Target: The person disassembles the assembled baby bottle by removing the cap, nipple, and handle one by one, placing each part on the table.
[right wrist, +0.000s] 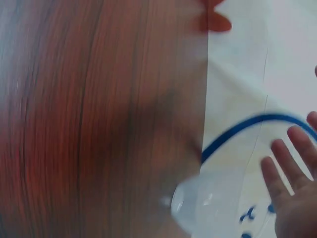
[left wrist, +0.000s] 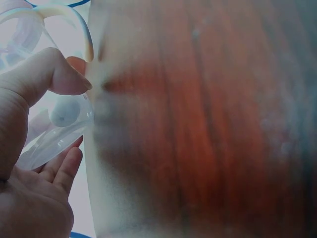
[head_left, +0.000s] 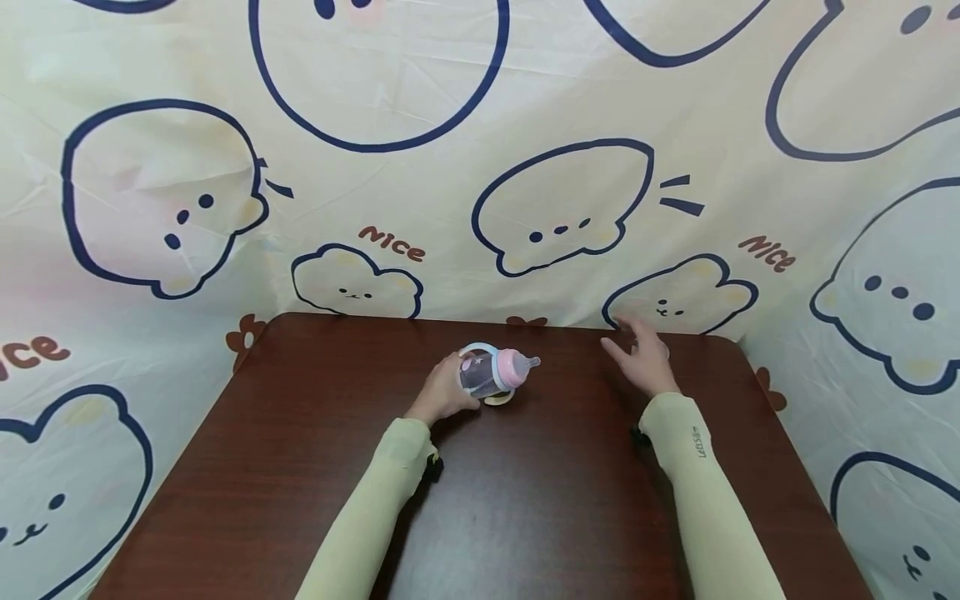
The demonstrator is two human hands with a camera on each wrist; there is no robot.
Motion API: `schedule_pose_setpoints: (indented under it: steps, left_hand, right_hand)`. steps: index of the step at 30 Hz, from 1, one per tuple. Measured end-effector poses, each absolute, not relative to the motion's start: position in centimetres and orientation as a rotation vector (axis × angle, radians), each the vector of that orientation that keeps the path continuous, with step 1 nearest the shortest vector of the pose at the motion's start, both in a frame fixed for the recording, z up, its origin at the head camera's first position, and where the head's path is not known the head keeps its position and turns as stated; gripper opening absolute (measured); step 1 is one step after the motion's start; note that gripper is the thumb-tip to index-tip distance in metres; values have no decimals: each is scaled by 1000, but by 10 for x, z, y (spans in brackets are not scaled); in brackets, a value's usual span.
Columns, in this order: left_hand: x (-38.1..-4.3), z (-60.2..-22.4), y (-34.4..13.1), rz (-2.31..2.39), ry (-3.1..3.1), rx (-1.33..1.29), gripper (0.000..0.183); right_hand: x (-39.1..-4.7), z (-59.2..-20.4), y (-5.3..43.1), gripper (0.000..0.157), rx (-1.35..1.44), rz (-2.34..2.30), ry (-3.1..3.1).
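Note:
My left hand grips a baby bottle by its clear body, over the table. The bottle lies tilted, its pink collar and teat pointing right. A blue handle and a cream handle stand out from its sides. In the left wrist view the thumb presses on the clear wall, and a pale round weight shows inside. Near the back right edge, my right hand has its fingers spread, with nothing gripped. Beside it in the right wrist view is a clear domed cap.
The dark brown wooden table ends at a cream curtain printed with blue-outlined cartoon faces. That curtain also stands along the left and right sides. Both forearms, in pale green sleeves, reach over the table from the front.

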State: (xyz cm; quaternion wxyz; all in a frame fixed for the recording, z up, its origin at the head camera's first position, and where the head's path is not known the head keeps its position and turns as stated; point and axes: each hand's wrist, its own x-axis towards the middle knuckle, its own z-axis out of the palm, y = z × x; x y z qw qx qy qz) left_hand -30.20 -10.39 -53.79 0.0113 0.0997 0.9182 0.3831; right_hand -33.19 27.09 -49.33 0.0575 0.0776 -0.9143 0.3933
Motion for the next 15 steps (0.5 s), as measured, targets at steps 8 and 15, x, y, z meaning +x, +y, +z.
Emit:
schedule_pose_setpoints:
  steps: [8, 15]
  left_hand:
    - [-302, -538, -103, 1199, 2858, 309, 92]
    - [-303, -538, -103, 1205, 2863, 322, 92]
  right_hand:
    - [-327, -497, 231, 65, 369, 1308, -2797]
    - [-318, -497, 193, 64, 442, 1365, -2818]
